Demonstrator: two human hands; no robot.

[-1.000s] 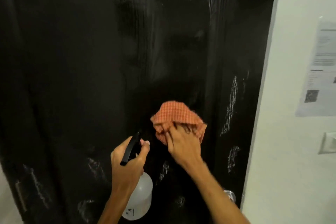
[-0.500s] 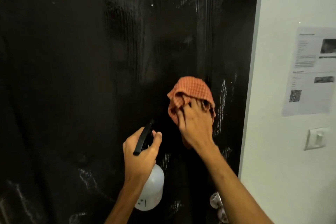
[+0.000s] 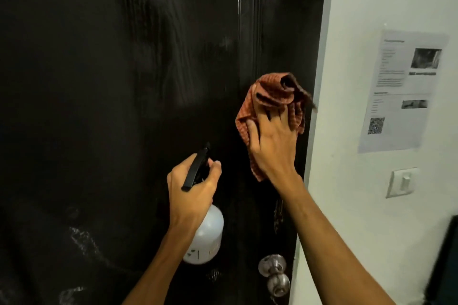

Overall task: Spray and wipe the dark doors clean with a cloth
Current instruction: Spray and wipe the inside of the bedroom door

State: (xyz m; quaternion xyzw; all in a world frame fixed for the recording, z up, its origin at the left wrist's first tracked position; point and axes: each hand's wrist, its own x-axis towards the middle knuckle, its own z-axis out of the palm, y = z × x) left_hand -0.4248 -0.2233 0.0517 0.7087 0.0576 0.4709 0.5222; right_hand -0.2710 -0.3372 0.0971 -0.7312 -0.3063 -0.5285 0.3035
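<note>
**Step in hand (our judgement):** wiping the right edge of the door (image 3: 99, 82) with the cloth (image 3: 272, 96).
- We would lay the cloth flatter, since a bunched wad cleans only a narrow track.
- We would press evenly and run long overlapping strokes along the edge strip, so the glossy surface shows no smears.
- We would stop short of the wall (image 3: 359, 7), so the damp cloth leaves no mark on it.
- Pale wet streaks (image 3: 81, 238) low on the left look unwiped, so we judge the job well short of done.

**Cloth:** orange, checked and crumpled. It is pressed to the door's right side close to the pale frame, well above the knob (image 3: 273, 272). A tail hangs down under the wrist.

**Right grip (image 3: 270, 141):** clamped on the cloth. The fingers are spread and dug into its folds, the thumb is hooked at its left edge, and the palm bears toward the door.

**Left grip (image 3: 193, 186):** closed round the neck of the spray bottle (image 3: 208, 235). The black trigger head shows above the knuckles and the white body hangs below. We hold the bottle just off the door, left of the cloth. We cannot tell whether a finger presses the trigger.

**Also present:** a printed notice (image 3: 396, 91) and a light switch (image 3: 402, 182), both on the wall.
</note>
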